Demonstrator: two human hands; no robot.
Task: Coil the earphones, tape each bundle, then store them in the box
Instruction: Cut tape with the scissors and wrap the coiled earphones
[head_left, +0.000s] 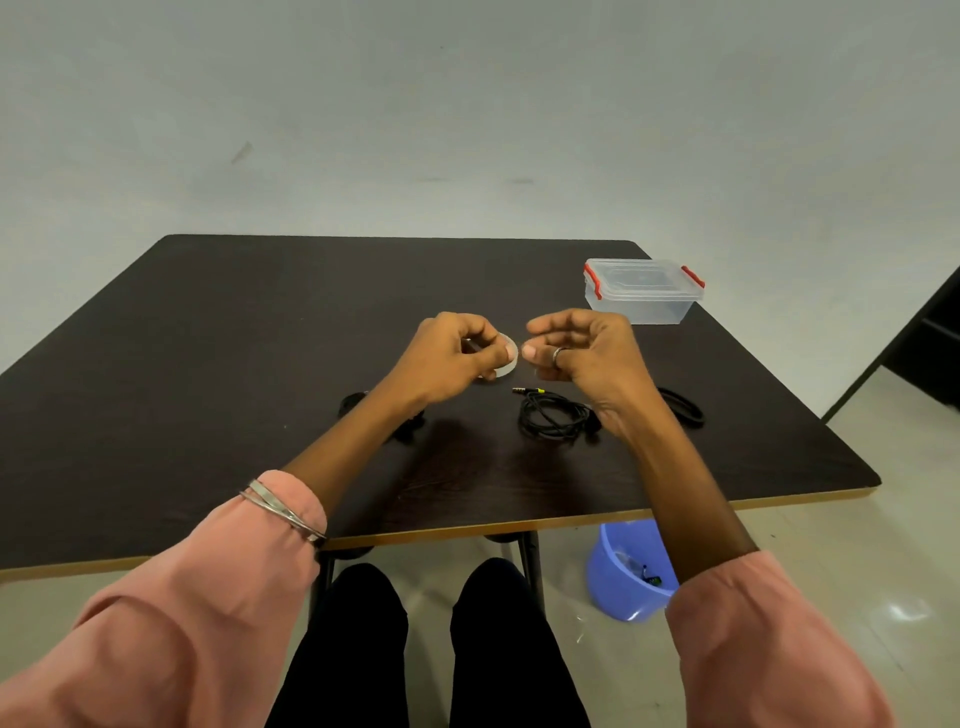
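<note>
Left hand (457, 353): we see it raised above the table, fingers curled around a clear tape roll (506, 358), grasping it.
Right hand (587, 348): raised just beside the roll, thumb and forefinger pinched together next to its edge; we can't tell if a tape end sits between them. A ring shows on one finger.
Middle earphones (556, 415): black, loosely coiled on the dark table (234, 322), just below the right hand, plug with yellow band sticking out toward the far side.
Left earphones (356, 402): black bundle, mostly hidden behind the left forearm.
Right earphones (683, 405): black loop, right of the right wrist, near the table edge.
Box (644, 291): clear plastic, red clips, lid on, far right corner of the table, well apart from the coils.
Floor: blue tub (623, 571) under the table's near right side.
Sleeves: pink, bangles on the left wrist.
</note>
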